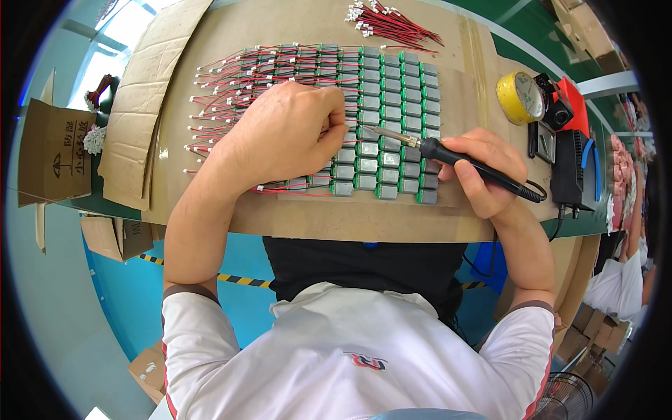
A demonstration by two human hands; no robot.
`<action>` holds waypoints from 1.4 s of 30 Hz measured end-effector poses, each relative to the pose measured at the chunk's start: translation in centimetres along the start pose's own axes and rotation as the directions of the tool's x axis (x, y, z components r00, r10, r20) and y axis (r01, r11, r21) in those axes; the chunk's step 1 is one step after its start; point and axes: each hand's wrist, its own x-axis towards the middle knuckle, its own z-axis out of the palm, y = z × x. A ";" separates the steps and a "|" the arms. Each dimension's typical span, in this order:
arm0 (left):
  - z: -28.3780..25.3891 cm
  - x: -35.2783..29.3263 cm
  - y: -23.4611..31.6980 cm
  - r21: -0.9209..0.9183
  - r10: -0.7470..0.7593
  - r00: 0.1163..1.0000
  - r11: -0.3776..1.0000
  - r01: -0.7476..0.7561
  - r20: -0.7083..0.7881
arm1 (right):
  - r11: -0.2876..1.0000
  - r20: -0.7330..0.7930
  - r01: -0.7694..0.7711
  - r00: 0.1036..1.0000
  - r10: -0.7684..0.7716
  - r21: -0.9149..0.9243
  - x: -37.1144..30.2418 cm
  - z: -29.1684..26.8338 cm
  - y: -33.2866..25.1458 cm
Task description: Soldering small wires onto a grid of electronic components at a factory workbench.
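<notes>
My right hand (486, 171) is closed around the black handle of a soldering iron (458, 155). The iron points left, its metal tip over the rows of small grey battery packs with green circuit boards (389, 126). My left hand (297, 129) is closed in a pinch just left of the tip, low over the packs. What its fingertips hold is hidden; a thin strand shows beside them. Red and black wire leads with white plugs (231, 84) run leftward from the packs in the left columns. Several columns on the right show no leads.
A bundle of loose red and black leads (395, 26) lies at the far side. To the right are a roll of yellow tape (520, 97), a black box (570, 168) and blue-handled pliers (591, 168). A cardboard flap (143, 91) and an open carton (56, 150) stand at left.
</notes>
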 end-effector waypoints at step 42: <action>-0.9 -0.4 0.0 -0.019 0.046 0.992 0.999 -0.044 0.113 | 0.998 0.035 0.040 0.999 -0.041 0.041 0.2 -0.1 0.1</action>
